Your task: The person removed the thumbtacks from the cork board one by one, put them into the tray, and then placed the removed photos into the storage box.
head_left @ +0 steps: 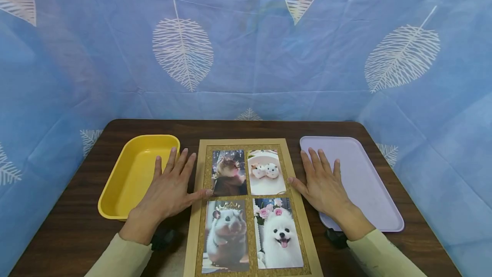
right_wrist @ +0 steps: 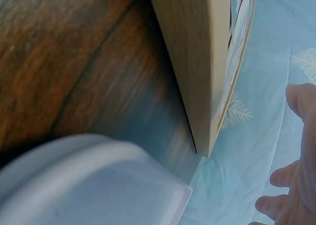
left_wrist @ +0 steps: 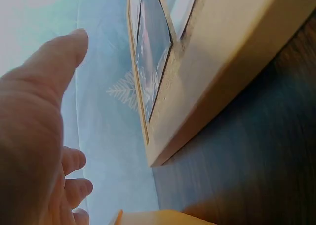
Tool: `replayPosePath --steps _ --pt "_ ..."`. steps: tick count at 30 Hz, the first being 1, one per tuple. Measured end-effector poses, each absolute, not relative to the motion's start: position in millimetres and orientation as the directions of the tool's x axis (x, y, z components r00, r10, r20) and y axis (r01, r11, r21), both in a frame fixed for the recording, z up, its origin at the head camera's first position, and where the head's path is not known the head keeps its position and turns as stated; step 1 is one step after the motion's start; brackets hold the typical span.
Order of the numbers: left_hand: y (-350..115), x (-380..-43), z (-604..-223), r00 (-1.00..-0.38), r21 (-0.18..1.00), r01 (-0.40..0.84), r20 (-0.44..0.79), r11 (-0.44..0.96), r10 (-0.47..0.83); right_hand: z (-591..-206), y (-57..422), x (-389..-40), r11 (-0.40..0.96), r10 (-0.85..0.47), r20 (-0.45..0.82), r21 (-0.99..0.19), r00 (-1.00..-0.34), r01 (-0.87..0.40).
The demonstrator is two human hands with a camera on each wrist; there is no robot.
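Between my hands a wood-framed cork board lies on the table, bearing several photos in two columns. At its top are a photo of a brown hamster and one of two small white animals. Below them are a grey hamster photo and a white fluffy dog photo. My left hand has its fingers spread, its thumb overlapping the board's left frame edge in the head view. The right hand is spread likewise, thumb at the right frame edge. Both hold nothing, and the wrist views show them raised above the table.
A yellow tray stands on the left of the dark wooden table, partly under my left hand. On the right lies a light purple tray, overlapped by my right hand. Behind hangs a blue leaf-patterned cloth.
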State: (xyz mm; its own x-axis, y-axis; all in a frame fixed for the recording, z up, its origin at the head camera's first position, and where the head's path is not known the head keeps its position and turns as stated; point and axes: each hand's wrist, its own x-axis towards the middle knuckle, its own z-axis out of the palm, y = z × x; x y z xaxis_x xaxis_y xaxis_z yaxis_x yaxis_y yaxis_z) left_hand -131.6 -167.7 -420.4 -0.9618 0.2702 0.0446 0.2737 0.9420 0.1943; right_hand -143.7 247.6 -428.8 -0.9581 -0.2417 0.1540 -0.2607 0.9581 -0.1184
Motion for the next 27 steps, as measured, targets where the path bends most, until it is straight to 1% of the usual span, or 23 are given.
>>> replayPosePath --steps 7,10,14,21,27 --pt "-161 -137 -418 -0.946 0.163 0.323 0.074 0.932 0.315 -427 246 -146 0.948 -0.270 0.198 -0.116 -0.942 -0.296" --pt "-153 -141 -418 -0.931 0.159 0.364 0.088 0.918 0.354 -424 242 -148 0.937 -0.300 0.236 -0.111 -0.924 -0.332" --pt "-141 -149 -420 -0.910 0.163 0.413 0.085 0.896 0.405 -417 234 -156 0.914 -0.364 0.279 -0.078 -0.889 -0.398" --pt "-119 -166 -427 -0.892 0.163 0.449 0.027 0.878 0.451 -406 206 -182 0.852 -0.496 0.302 -0.009 -0.814 -0.523" --pt "-113 -174 -435 -0.896 0.165 0.425 -0.064 0.890 0.440 -405 172 -206 0.800 -0.592 0.261 0.070 -0.763 -0.596"
